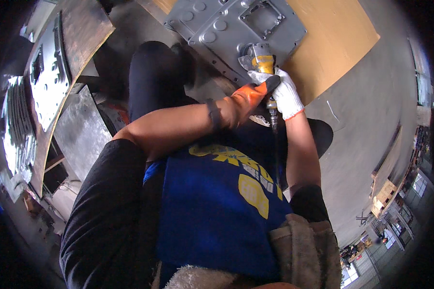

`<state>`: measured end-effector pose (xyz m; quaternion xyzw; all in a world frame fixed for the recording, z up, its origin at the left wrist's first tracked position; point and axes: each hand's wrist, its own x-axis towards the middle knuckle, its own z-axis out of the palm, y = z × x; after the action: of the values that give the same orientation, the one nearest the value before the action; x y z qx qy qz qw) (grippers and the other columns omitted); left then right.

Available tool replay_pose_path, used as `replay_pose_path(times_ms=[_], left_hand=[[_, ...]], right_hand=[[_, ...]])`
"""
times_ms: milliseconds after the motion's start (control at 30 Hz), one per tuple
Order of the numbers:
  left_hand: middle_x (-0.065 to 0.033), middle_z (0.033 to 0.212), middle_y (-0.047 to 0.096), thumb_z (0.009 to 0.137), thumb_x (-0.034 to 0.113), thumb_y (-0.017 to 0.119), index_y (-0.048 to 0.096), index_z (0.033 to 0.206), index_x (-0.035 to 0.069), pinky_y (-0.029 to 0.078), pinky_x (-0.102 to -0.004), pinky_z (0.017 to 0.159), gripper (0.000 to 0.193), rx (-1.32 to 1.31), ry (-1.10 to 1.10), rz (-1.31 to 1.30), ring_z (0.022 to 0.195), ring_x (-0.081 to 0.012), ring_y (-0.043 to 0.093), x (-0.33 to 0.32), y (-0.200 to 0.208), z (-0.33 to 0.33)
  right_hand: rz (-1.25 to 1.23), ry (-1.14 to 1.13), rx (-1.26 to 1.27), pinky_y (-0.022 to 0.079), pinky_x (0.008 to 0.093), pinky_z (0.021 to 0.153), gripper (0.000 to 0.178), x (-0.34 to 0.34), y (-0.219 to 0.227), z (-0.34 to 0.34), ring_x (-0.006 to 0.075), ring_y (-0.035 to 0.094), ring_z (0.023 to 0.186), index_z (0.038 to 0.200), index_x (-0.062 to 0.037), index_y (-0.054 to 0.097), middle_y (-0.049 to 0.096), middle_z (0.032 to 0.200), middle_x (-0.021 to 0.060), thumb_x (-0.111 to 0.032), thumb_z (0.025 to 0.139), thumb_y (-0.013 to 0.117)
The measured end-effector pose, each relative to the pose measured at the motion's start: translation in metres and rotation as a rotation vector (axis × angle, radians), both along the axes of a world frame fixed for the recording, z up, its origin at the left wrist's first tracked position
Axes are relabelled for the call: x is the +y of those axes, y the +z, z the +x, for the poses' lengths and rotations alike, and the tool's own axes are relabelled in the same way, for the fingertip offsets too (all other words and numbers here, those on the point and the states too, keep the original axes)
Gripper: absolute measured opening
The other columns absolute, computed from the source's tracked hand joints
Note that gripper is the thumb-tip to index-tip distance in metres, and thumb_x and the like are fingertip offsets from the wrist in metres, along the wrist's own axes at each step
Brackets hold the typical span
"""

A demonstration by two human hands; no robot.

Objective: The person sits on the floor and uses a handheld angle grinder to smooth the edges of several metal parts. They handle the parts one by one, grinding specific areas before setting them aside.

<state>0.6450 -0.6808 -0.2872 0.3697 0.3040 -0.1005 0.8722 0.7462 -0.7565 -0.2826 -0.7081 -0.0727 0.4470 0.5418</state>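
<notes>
Pneumatic grinder (264, 63), yellow: clamped in white-gloved right hand (283, 90), long axis pointing forward. Orange-gloved left hand (250, 98): just left, overlapping; grip unclear. Grey metal panel (234, 36): ahead, nearer right hand.

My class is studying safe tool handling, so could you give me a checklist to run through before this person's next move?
1. Both hands gloved: ok; left hand in orange, right hand in white.
2. Right hand around the yellow-and-silver power tool: ok.
3. Left hand's grip secure: cannot tell; its fingers partly hide the contact.
4. Tool head clear of the grey metal panel: cannot tell; the view from above hides any gap.
5. Left wrist free of bands: not ok; dark wristband worn.
</notes>
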Motion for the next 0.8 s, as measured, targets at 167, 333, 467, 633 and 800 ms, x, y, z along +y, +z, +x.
replay_pose_path(times_ms=[167, 333, 467, 633, 800], left_hand=[[-0.0063, 0.109, 0.067, 0.087, 0.049, 0.068, 0.056, 0.126, 0.003, 0.053, -0.0356, 0.082, 0.062, 0.070, 0.064, -0.150, 0.093, -0.0207, 0.066, 0.003, 0.021, 0.001], [-0.0080, 0.109, 0.067, 0.087, 0.048, 0.068, 0.055, 0.126, 0.001, 0.054, -0.0355, 0.082, 0.062, 0.137, 0.001, -0.027, 0.092, -0.0208, 0.066, 0.005, 0.013, 0.000], [-0.0096, 0.108, 0.067, 0.086, 0.049, 0.068, 0.057, 0.124, 0.000, 0.054, -0.0351, 0.082, 0.062, -0.068, 0.093, 0.013, 0.092, -0.0208, 0.066, 0.008, 0.023, -0.002], [-0.0080, 0.096, 0.067, 0.086, 0.050, 0.067, 0.061, 0.115, 0.002, 0.053, -0.0338, 0.073, 0.056, 0.102, -0.020, 0.120, 0.082, -0.0204, 0.066, 0.005, 0.027, -0.006], [-0.0049, 0.091, 0.067, 0.086, 0.049, 0.067, 0.062, 0.111, 0.008, 0.053, -0.0329, 0.070, 0.049, 0.051, -0.007, 0.102, 0.075, -0.0191, 0.064, -0.007, 0.009, -0.002]], right_hand=[[0.019, -0.020, 0.020, 0.049, 0.0267, 0.069, 0.036, -0.004, 0.000, -0.001, 0.0102, 0.060, 0.078, 0.108, -0.0031, 0.067, 0.067, 0.091, 0.0017, -0.020, 0.079, 0.079], [-0.017, 0.024, -0.045, 0.049, 0.0277, 0.070, 0.037, -0.002, 0.007, -0.001, 0.0107, 0.060, 0.079, 0.109, -0.0037, 0.068, 0.068, 0.093, 0.0017, -0.023, 0.080, 0.079], [-0.043, 0.099, -0.012, 0.048, 0.0272, 0.069, 0.038, 0.002, 0.003, 0.005, 0.0109, 0.060, 0.078, 0.109, -0.0047, 0.068, 0.068, 0.092, 0.0011, -0.022, 0.078, 0.081], [0.075, -0.058, 0.137, 0.049, 0.0255, 0.069, 0.037, 0.001, 0.033, -0.014, 0.0095, 0.059, 0.077, 0.110, -0.0029, 0.067, 0.067, 0.092, 0.0012, -0.015, 0.078, 0.080], [0.037, -0.024, 0.068, 0.049, 0.0252, 0.071, 0.035, -0.010, 0.018, -0.009, 0.0088, 0.060, 0.079, 0.109, -0.0029, 0.068, 0.067, 0.093, 0.0011, -0.017, 0.079, 0.080]])
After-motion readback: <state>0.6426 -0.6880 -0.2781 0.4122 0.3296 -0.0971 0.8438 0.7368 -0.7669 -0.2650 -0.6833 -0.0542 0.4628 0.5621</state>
